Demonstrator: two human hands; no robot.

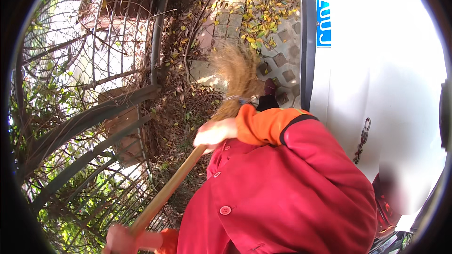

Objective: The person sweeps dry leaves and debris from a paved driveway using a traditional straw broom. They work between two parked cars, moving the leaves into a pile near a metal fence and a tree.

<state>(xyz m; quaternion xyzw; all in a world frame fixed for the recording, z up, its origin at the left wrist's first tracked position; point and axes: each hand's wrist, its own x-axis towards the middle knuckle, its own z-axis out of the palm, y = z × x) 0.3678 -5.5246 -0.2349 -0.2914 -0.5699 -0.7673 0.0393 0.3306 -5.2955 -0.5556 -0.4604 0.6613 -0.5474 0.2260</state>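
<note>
A straw broom with a wooden handle [169, 187] runs slantwise across the front of my red coat [268, 183]. My right hand [217, 133], in an orange cuff, is closed around it just behind the bound neck. Near the bottom left rim, my left hand [123, 240] grips the upper handle and is blurred. The broom's bristles [236, 67] are splayed and blurred, over paving beside a strip of soil and dry leaves [176, 119]. One shoe [270, 87] shows close to the bristles.
The white rear of a parked vehicle [353, 70], with a blue number plate [322, 10], stands close on the right. A metal fence [88, 112] with vines and bent bars lines the left. Yellow fallen leaves [265, 10] cover part of the perforated paving blocks [287, 54] ahead.
</note>
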